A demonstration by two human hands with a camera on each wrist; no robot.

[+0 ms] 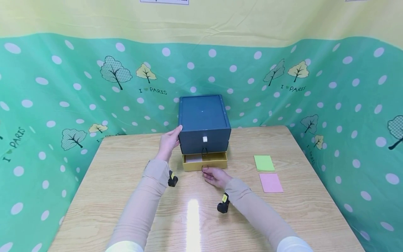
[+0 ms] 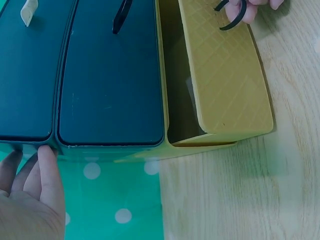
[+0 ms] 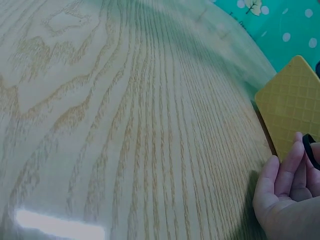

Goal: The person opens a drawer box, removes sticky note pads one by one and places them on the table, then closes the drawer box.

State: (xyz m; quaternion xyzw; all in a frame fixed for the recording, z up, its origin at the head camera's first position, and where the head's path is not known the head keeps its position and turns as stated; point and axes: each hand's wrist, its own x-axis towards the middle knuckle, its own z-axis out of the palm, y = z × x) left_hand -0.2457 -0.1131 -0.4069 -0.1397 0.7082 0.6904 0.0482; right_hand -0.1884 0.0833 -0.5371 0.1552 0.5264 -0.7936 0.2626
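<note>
A dark blue drawer cabinet [image 1: 203,113] stands at the back of the table, with a white pull [image 1: 205,139] on its top drawer. My left hand [image 1: 168,144] rests against the cabinet's left side, its fingers [image 2: 48,172] fairly straight at the edge. Below, a yellow drawer [image 1: 190,167] is pulled partway out, and something pale and flat [image 1: 193,158] lies inside on the left. The thumb and fingers of my right hand [image 1: 217,177] pinch the black loop handle [image 2: 242,17] on the yellow drawer's front.
Green sticky notes [image 1: 264,163] and pink sticky notes [image 1: 271,183] lie on the table [image 1: 126,182] to the right of the cabinet. A green dotted curtain [image 1: 151,115] hangs close behind the cabinet and along both sides.
</note>
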